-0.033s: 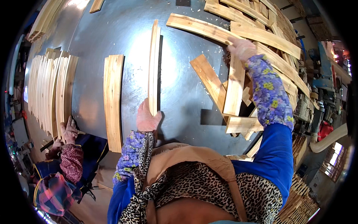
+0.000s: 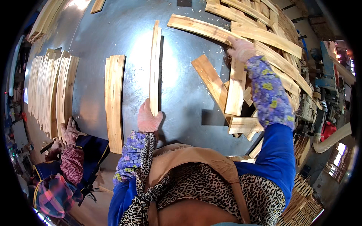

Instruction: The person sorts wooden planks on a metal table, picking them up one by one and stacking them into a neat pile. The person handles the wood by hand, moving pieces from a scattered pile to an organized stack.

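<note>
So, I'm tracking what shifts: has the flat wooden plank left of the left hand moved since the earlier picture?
No: the flat wooden plank shows no shift in any direction against the shiny grey tabletop beneath it.

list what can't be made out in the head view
All in the head view:
Left hand's palm, at the strip: hidden by the hand's back.
Whether the right hand grips the board: the hand covers the contact.
Lower part of the pile: hidden by upper boards and the right sleeve.
Far board: its end is cut off by the top edge.
</note>
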`<action>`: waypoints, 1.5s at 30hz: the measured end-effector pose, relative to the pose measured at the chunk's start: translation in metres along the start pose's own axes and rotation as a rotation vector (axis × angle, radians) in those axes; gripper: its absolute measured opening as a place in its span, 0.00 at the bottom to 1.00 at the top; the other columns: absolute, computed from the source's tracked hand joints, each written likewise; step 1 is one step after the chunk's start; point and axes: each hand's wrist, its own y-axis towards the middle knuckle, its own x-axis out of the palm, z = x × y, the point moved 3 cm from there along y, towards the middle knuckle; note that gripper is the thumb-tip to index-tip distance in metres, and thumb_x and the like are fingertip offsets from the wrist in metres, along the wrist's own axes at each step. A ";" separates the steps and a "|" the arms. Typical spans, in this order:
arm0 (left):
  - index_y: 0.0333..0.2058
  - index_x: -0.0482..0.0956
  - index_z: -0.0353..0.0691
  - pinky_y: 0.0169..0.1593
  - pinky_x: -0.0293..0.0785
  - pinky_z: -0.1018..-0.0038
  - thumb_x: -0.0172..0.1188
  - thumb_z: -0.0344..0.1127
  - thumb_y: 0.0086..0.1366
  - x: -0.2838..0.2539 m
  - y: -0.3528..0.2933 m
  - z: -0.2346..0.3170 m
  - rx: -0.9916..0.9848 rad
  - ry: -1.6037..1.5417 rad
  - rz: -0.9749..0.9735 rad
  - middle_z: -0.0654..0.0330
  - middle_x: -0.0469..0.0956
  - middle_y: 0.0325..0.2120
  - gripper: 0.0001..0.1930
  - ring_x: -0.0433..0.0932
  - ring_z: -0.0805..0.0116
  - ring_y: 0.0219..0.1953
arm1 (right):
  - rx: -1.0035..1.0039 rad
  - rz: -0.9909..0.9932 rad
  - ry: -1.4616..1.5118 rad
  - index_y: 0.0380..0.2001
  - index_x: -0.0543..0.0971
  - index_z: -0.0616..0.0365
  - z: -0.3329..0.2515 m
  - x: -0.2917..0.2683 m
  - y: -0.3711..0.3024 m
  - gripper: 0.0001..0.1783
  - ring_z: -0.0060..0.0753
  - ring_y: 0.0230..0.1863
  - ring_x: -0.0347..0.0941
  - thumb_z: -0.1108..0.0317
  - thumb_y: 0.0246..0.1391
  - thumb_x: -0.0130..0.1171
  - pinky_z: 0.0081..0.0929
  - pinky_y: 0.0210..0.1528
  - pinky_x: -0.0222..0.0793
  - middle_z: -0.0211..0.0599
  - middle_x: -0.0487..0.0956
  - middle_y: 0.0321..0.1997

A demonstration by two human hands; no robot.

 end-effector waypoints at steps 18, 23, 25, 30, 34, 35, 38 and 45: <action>0.68 0.74 0.42 0.60 0.80 0.47 0.65 0.43 0.63 -0.017 -0.029 -0.022 -0.115 0.102 0.096 0.40 0.84 0.50 0.33 0.83 0.36 0.54 | -0.161 -0.003 0.834 0.59 0.85 0.62 -0.049 -0.024 0.018 0.24 0.39 0.54 0.84 0.54 0.75 0.57 0.38 0.60 0.77 0.43 0.89 0.51; 0.70 0.72 0.43 0.59 0.80 0.47 0.65 0.44 0.64 -0.008 -0.024 -0.039 -0.031 0.064 0.106 0.40 0.84 0.51 0.35 0.83 0.37 0.55 | -0.151 0.006 1.251 0.60 0.82 0.69 -0.082 0.052 -0.028 0.27 0.33 0.52 0.82 0.53 0.76 0.58 0.34 0.58 0.77 0.44 0.88 0.52; 0.70 0.71 0.39 0.61 0.78 0.48 0.66 0.46 0.65 -0.020 -0.022 -0.021 -0.066 0.068 0.000 0.39 0.82 0.55 0.37 0.81 0.37 0.58 | -0.124 0.113 1.056 0.58 0.82 0.69 -0.113 0.128 -0.051 0.27 0.44 0.54 0.84 0.53 0.74 0.59 0.38 0.60 0.79 0.52 0.88 0.53; 0.75 0.62 0.34 0.65 0.76 0.49 0.72 0.52 0.62 -0.028 -0.057 0.004 -0.050 0.102 -0.114 0.37 0.79 0.61 0.49 0.79 0.37 0.63 | -0.340 -0.400 0.653 0.58 0.82 0.59 -0.287 0.128 -0.169 0.29 0.61 0.58 0.83 0.47 0.67 0.61 0.53 0.61 0.78 0.58 0.86 0.55; 0.77 0.56 0.36 0.64 0.78 0.49 0.73 0.47 0.61 -0.015 -0.057 -0.001 -0.130 0.151 -0.087 0.36 0.79 0.60 0.52 0.80 0.36 0.61 | -0.517 0.127 0.224 0.66 0.77 0.54 -0.187 0.101 -0.128 0.31 0.57 0.55 0.82 0.62 0.59 0.63 0.53 0.60 0.80 0.55 0.84 0.50; 0.77 0.57 0.36 0.64 0.78 0.50 0.73 0.47 0.61 -0.015 -0.059 -0.002 -0.122 0.156 -0.069 0.36 0.79 0.60 0.51 0.81 0.36 0.61 | -0.494 0.359 0.158 0.69 0.74 0.56 -0.140 0.088 -0.107 0.34 0.54 0.58 0.81 0.67 0.58 0.65 0.52 0.61 0.80 0.58 0.83 0.55; 0.77 0.59 0.36 0.65 0.78 0.50 0.73 0.46 0.61 -0.008 -0.062 -0.002 -0.089 0.132 -0.018 0.36 0.79 0.60 0.50 0.80 0.36 0.61 | -0.118 0.362 -0.224 0.74 0.69 0.51 -0.044 0.046 -0.076 0.47 0.56 0.65 0.77 0.65 0.50 0.74 0.52 0.68 0.73 0.56 0.79 0.62; 0.75 0.62 0.33 0.65 0.78 0.53 0.71 0.44 0.62 -0.003 -0.069 -0.002 -0.046 0.058 -0.034 0.36 0.81 0.60 0.47 0.81 0.36 0.61 | -0.436 -0.076 -0.294 0.73 0.72 0.50 -0.069 0.048 -0.069 0.52 0.55 0.65 0.75 0.65 0.41 0.79 0.51 0.70 0.70 0.49 0.81 0.55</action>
